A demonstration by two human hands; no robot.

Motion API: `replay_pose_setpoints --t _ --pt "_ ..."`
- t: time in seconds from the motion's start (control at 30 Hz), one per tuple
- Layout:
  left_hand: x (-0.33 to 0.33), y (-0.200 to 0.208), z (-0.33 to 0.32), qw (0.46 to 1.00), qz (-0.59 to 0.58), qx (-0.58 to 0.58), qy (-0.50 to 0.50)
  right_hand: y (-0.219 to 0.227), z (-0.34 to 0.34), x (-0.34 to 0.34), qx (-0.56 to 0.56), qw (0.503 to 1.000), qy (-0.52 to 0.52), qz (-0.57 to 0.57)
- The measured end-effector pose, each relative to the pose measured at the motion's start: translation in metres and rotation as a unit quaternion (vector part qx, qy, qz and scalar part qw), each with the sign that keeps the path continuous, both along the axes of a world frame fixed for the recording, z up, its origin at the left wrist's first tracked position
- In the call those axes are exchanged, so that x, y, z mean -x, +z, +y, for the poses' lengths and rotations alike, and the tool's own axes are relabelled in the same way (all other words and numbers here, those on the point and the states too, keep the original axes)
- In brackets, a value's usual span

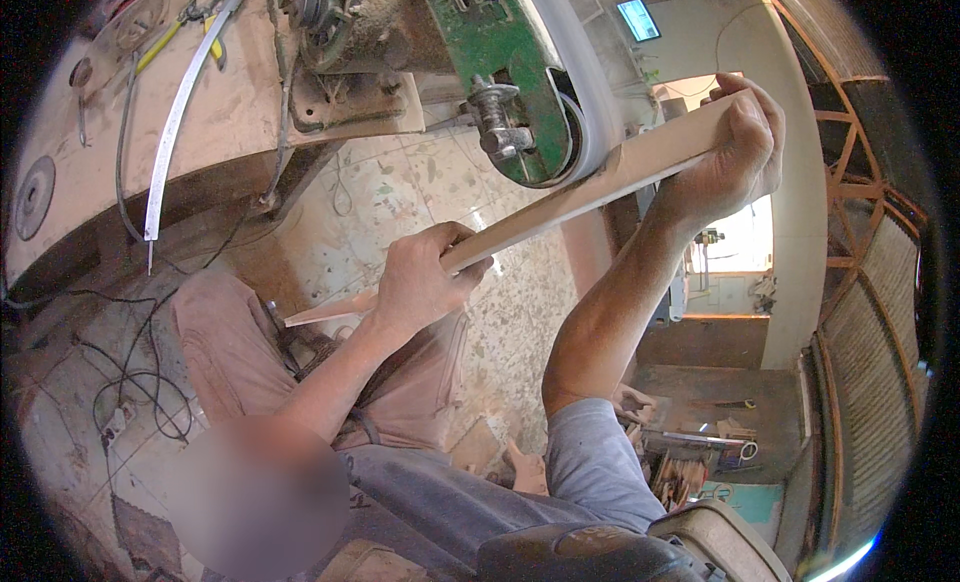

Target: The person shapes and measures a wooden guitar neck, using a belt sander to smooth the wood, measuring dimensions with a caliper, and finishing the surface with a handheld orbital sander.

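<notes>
Hands (412,280) gripping wood (585,204); green sander (518,67), lettered

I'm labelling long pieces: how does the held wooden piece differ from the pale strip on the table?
Colour: the wooden piece is tan, while the pale strip is whitish. Pose: the wooden piece is held up in the left hand and right hand, at the belt; the pale strip lies on the table, one end past its edge. Build: the wooden piece looks thicker than the pale strip. Both are long and narrow.
</notes>
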State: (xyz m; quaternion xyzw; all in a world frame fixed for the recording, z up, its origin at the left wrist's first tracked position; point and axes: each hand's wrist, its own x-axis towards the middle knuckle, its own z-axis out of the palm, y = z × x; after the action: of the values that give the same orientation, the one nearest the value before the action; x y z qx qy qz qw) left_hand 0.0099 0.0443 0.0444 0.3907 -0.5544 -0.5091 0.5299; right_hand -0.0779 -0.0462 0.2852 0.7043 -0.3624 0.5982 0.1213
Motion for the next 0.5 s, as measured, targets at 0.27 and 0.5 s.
replay_pose_setpoints --t 0.27,0.5 --pt "-0.003 -0.002 -0.004 0.999 -0.014 0.006 -0.034 0.0 0.002 0.0 -0.007 0.998 -0.058 0.024" --pt "-0.01 -0.003 -0.007 0.996 0.006 -0.014 -0.09 0.005 0.013 -0.002 -0.029 0.974 -0.21 0.076"
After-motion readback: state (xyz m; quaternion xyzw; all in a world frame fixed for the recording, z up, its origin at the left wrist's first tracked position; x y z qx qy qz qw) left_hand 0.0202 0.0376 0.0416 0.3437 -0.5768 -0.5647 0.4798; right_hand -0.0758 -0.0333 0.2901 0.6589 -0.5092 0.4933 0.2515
